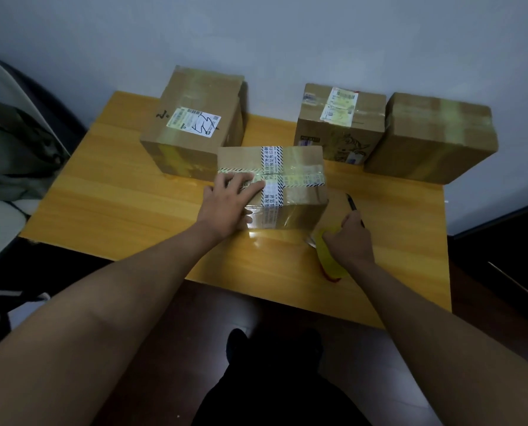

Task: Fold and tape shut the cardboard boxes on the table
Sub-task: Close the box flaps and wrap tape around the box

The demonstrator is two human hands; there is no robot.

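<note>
The table (pixel 109 210) is the biggest thing here, and I stand at its near edge so both arms reach over it. Three boxes stand at the back near the wall: the left box (pixel 195 124), the middle box (pixel 339 124) and the right box (pixel 431 136). They look taped already, so I think they are pushed there to leave room. The box in front (pixel 299 192) lies in the middle, close to me, with tape crossing its top. My left hand (pixel 229 204) lies on its near left corner with fingers spread flat, pressing so the box does not slide while I pull tape. My right hand (pixel 348 241) is curled round the yellow tape dispenser (pixel 330 259), which rests on the table just beside the box. A pen (pixel 351 204) lies behind this hand; if my fingers touch it, I cannot tell.
</note>
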